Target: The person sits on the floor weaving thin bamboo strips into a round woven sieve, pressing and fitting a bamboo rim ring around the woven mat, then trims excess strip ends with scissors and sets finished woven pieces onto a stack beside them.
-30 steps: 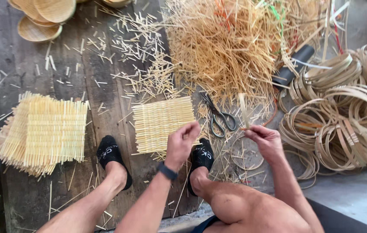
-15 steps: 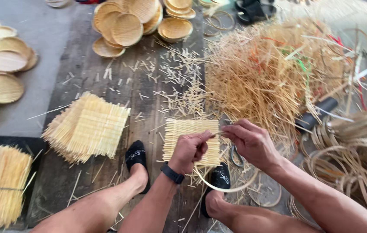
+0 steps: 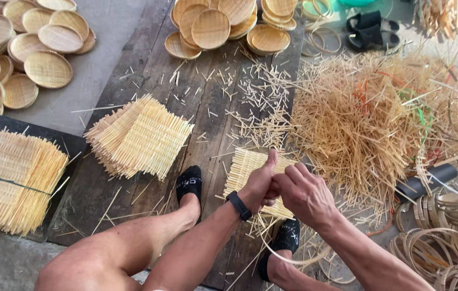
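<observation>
Left hand with black wristband raised thumb-up, fingers closed on pale woven bamboo mat lying on dark wooden planks, right hand pressed against it, knuckles up, gripping thin bent bamboo strip hoop, forearms converging above black-socked feet

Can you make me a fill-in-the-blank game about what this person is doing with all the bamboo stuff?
1. Both hands meet over a square woven ____ lying on the planks.
2. The left hand has a black ____ on its wrist.
3. The right hand is nearest a thin bamboo strip bent into a ____.
4. The finished baskets at the top are ____ in shape.

Missing words: mat; band; loop; round
</observation>
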Demonstrator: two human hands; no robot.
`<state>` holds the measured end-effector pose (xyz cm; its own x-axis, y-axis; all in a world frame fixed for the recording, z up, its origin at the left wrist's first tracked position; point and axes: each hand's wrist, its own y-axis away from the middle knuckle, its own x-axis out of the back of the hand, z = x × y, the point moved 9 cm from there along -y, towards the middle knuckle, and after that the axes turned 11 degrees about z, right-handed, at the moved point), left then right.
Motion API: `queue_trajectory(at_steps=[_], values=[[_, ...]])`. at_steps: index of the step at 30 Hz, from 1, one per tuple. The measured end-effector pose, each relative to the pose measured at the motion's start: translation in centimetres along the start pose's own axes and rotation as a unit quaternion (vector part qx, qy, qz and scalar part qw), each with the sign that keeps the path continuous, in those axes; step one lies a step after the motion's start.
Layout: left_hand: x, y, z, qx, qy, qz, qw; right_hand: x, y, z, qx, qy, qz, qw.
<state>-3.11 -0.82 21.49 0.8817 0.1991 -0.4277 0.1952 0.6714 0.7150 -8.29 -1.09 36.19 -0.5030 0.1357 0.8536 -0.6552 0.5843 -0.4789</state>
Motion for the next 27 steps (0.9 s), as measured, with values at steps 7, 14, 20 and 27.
queue_trajectory(at_steps=[7,14,20,27], values=[[2.9,-2.5,2.8,-0.124,0.131,-0.057,0.982,-1.1,-0.3,7.6,-0.272,-0.156,0.075,0.947],[8.2,-2.3,6.3,-0.168,0.293,-0.113,0.934,-8.0,6.7,10.8,-0.532,-0.682,0.099,0.491],[7.3,-3.4,4.5,-0.071,0.014,-0.01,0.997,-11.8,10.1,11.4,-0.563,-0.672,0.02,0.481],[8.4,-5.6,2.8,-0.048,0.064,0.063,0.995,-13.6,12.1,12.0,-0.599,-0.637,0.077,0.48]])
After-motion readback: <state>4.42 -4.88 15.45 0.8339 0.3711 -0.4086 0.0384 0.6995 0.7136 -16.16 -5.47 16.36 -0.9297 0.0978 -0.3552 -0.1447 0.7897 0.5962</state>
